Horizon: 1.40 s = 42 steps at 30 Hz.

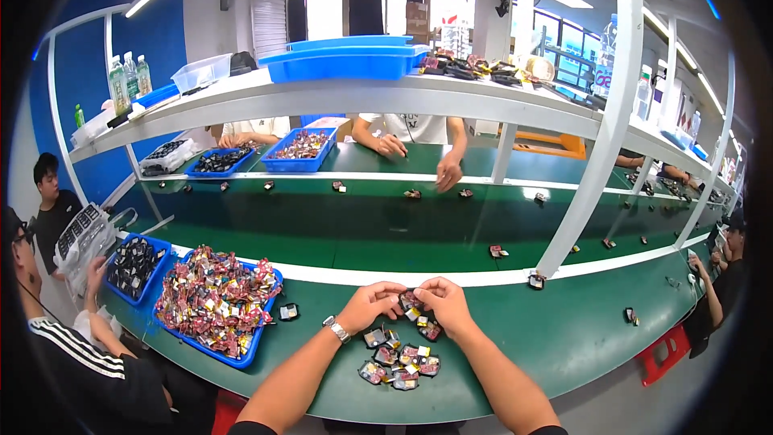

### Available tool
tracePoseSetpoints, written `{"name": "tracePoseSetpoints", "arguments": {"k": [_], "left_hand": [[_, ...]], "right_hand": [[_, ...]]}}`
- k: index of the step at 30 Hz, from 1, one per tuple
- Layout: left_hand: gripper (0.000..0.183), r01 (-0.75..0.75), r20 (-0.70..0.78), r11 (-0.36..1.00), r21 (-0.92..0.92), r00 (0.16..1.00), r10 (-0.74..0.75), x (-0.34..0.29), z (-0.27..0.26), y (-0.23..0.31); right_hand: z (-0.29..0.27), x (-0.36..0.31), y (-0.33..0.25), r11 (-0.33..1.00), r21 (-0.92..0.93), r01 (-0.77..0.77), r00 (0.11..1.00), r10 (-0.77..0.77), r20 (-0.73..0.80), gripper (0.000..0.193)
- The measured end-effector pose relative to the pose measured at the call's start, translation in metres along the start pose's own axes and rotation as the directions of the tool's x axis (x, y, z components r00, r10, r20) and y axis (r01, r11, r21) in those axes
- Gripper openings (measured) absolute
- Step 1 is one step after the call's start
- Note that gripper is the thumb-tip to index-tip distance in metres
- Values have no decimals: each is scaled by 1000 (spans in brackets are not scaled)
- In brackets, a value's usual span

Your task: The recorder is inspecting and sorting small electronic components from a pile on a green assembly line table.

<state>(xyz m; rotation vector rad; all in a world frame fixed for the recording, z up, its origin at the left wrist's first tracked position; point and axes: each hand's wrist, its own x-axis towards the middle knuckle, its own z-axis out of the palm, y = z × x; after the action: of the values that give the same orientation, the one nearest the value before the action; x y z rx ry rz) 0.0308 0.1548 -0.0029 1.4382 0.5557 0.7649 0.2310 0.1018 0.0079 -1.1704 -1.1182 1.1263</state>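
Left hand [372, 304] and right hand [444, 304], fingers curled, pinch a small black-and-red electronic module [410, 300] at lower centre; similar modules [400, 361] cluster just below on the green desk [564, 346]. Lower left, a blue tray [256, 345] holds heaped red circuit boards [213, 302].

Dressed in black, seen as two sleeve ends at the lower edge of the view: left sleeve [253, 428] at seven o'clock, right sleeve [551, 430] at five. Both plain and dark, hems crossing above bare forearms. Left forearm [294, 383] and right forearm [507, 377] broad near the hems, narrowing toward the wrists. On the left wrist, between six and seven o'clock, a silver watch [337, 329]: shiny metal band, case toward ten o'clock, dial too small to read. Left hand [373, 303] and right hand [444, 306] both bare, like the right wrist.
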Motion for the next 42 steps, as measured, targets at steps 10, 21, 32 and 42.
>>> {"name": "tracePoseSetpoints", "arguments": {"k": [10, 21, 32, 42], "left_hand": [[41, 57, -72, 964, -260, 994, -79, -2, 3, -2], [20, 100, -32, 986, -133, 994, -105, 0, -4, -6], [39, 155, -24, 970, -188, 986, -162, -4, 9, 9], [38, 143, 97, 946, -292, 988, -119, -2, -3, -4]], "right_hand": [[24, -9, 5, 975, -122, 184, 970, -200, -135, 18], [13, -7, -6, 552, -617, 562, 784, -593, 183, 11], [5, -10, -13, 437, -679, 589, 795, -465, 390, 14], [9, -11, -10, 551, -637, 539, 836, -443, 324, 10]]}}
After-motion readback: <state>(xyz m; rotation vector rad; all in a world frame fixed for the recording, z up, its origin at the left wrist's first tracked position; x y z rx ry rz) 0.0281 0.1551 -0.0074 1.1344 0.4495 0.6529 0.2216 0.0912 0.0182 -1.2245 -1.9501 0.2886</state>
